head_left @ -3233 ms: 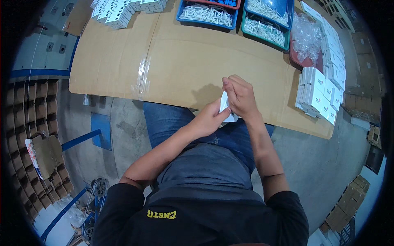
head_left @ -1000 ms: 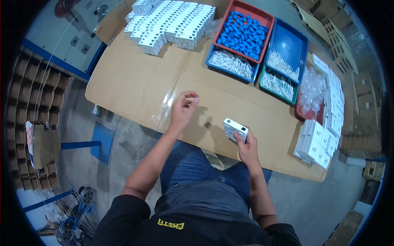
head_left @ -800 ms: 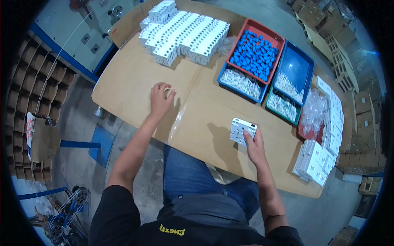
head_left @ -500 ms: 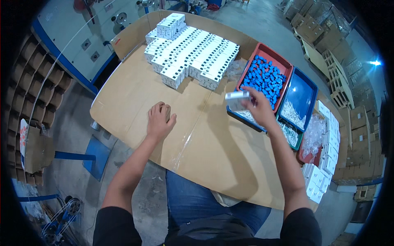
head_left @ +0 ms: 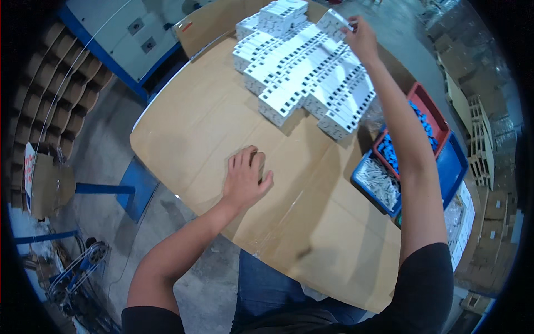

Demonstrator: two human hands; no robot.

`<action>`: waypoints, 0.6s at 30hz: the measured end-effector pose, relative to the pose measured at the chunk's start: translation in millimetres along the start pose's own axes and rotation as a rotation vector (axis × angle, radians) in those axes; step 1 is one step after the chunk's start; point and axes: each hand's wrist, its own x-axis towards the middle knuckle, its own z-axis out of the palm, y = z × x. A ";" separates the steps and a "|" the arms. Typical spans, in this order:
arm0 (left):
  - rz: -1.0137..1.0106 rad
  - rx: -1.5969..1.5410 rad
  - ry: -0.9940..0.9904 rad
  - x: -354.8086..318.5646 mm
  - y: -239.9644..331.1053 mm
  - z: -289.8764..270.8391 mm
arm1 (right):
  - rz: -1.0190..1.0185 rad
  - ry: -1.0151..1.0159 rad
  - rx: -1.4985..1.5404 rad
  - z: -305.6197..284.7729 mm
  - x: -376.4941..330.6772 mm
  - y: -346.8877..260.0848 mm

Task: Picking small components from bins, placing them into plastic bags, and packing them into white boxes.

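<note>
My right hand [head_left: 362,39] reaches to the far side of the table, fingers closed on a small white box [head_left: 332,23]. The box is tilted, at the top of a large block of white boxes [head_left: 311,72] packed in rows, their upper edges marked with dark squares. I cannot tell whether it touches the boxes below. Palm down over the brown cardboard tabletop [head_left: 189,133], my left hand [head_left: 245,177] has its fingers apart and holds nothing. My right forearm partly covers a red tray [head_left: 427,111] of small blue parts.
At the right, a blue tray [head_left: 384,207] holds white plugs or screws, and another blue tray [head_left: 457,167] lies behind my arm. White packets or boxes [head_left: 464,214] line the right edge. A cardboard rim [head_left: 208,26] stands along the far side.
My right hand has carried the white box from beside the trays to the far boxes. My left hand remains over the cardboard, fingers apart. The view has shifted.
</note>
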 end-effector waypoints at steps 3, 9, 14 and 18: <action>0.008 -0.008 -0.001 3.6 1.0 0.9 | -0.046 0.043 -0.069 39.9 33.8 35.4; 0.007 -0.039 -0.005 2.1 -5.4 -1.4 | -0.102 0.059 -0.221 93.2 51.2 45.5; 0.005 -0.053 -0.019 3.1 -6.1 -2.1 | -0.108 0.065 -0.273 115.5 55.3 45.3; 0.003 -0.048 -0.029 7.8 -4.5 -1.4 | -0.119 0.068 -0.317 121.9 68.8 55.3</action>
